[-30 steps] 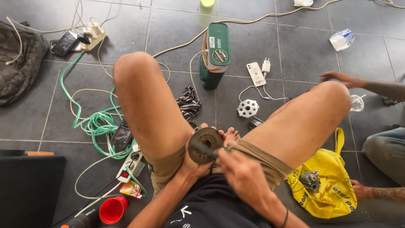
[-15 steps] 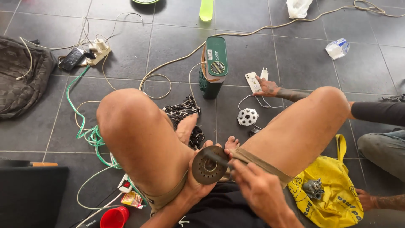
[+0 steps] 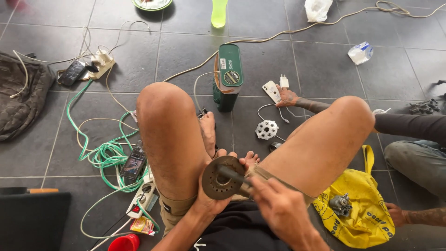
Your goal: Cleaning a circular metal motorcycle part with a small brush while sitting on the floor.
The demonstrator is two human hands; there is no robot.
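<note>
I sit on a tiled floor with both knees raised. My left hand (image 3: 210,201) grips a rusty round metal disc (image 3: 218,182) from below, holding it up between my thighs. My right hand (image 3: 278,211) holds a dark rod-like tool (image 3: 234,177) whose tip rests in the disc's centre. My bare feet (image 3: 209,135) lie just beyond the disc.
A green box-shaped device (image 3: 229,76) stands ahead. Another person's hand (image 3: 288,96) reaches a white charger (image 3: 272,90). A white round part (image 3: 267,129), green cable (image 3: 109,155), phone (image 3: 134,165), power strip (image 3: 141,200), yellow bag (image 3: 357,211) and red cup (image 3: 124,243) surround me.
The view has tilted and drawn closer. The other person's hand stays by the white charger. My right hand has brought the tool into the disc's centre.
</note>
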